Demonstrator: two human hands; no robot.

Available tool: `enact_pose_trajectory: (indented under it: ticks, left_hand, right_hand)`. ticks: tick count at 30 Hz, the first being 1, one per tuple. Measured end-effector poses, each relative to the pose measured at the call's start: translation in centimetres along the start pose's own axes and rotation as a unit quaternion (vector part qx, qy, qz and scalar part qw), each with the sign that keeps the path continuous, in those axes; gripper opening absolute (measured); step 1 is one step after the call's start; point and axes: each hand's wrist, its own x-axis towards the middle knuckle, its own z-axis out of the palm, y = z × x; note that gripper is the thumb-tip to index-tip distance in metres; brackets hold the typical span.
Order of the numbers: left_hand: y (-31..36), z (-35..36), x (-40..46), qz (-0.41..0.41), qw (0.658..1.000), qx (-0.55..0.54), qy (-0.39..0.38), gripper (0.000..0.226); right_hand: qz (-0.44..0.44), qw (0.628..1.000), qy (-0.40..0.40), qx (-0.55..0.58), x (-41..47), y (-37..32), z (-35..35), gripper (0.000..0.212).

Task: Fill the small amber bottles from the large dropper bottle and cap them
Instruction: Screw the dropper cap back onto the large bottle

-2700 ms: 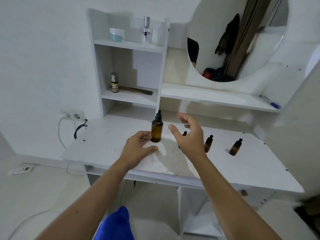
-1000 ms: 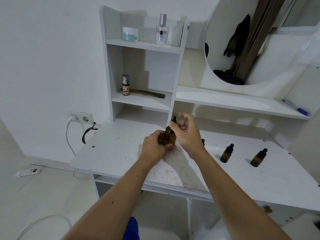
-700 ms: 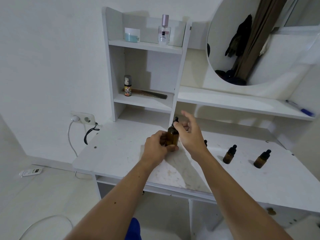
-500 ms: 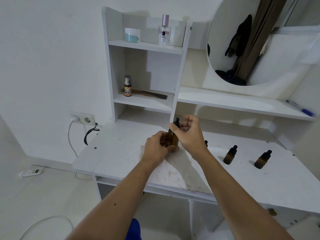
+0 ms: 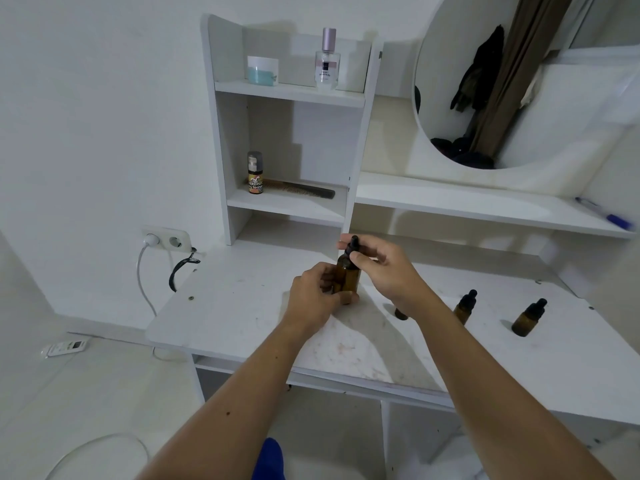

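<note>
Gripping the large dropper bottle (image 5: 347, 277) upright, the left hand (image 5: 313, 299) steadies it. The right hand (image 5: 388, 268) pinches its black dropper cap (image 5: 352, 244); two small amber bottles (image 5: 465, 306) stand at three o'clock

We see bare desk (image 5: 242, 306) left of the hands. To the right, three small amber bottles (image 5: 465, 306) stand in the way.

I'm at a bedroom dressing table (image 5: 242, 306): round mirror (image 5: 519, 81) upper right, perfume (image 5: 327, 60) and comb (image 5: 301, 189) on shelves.
</note>
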Motion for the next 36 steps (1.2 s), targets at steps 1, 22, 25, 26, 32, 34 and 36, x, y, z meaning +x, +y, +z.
enact_pose_trajectory:
  ticks: [1, 22, 25, 26, 32, 34, 36]
  left_hand:
    - [0.0, 0.0, 0.0, 0.002, 1.0, -0.001, -0.002, 0.059]
    - [-0.3, 0.2, 0.1, 0.004, 1.0, 0.012, 0.01, 0.061]
    - [-0.2, 0.2, 0.0, 0.009, 1.0, 0.016, 0.01, 0.061]
    - [-0.2, 0.2, 0.0, 0.01, 1.0, 0.018, 0.01, 0.061]
    - [0.1, 0.1, -0.2, 0.008, 1.0, 0.023, 0.012, 0.06]
    - [0.2, 0.1, -0.3, 0.009, 1.0, 0.025, 0.013, 0.059]
    - [0.4, 0.0, -0.3, 0.01, 0.999, 0.034, 0.014, 0.058]
  right_hand:
    - [0.003, 1.0, -0.007, 0.003, 0.1, 0.0, -0.2, 0.034]
    - [0.066, 0.983, 0.156, 0.074, 0.2, -0.5, 1.4, 0.024]
    - [0.05, 0.981, 0.177, 0.067, 0.0, -0.2, 1.8, 0.026]
    - [0.047, 0.98, 0.183, 0.068, 0.0, -0.2, 1.9, 0.026]
    - [0.038, 0.974, 0.215, 0.055, -0.4, -0.2, 2.6, 0.026]
    - [0.035, 0.971, 0.232, 0.048, -0.5, -0.3, 3.1, 0.026]
    - [0.031, 0.968, 0.248, 0.033, -0.5, -0.4, 3.5, 0.026]
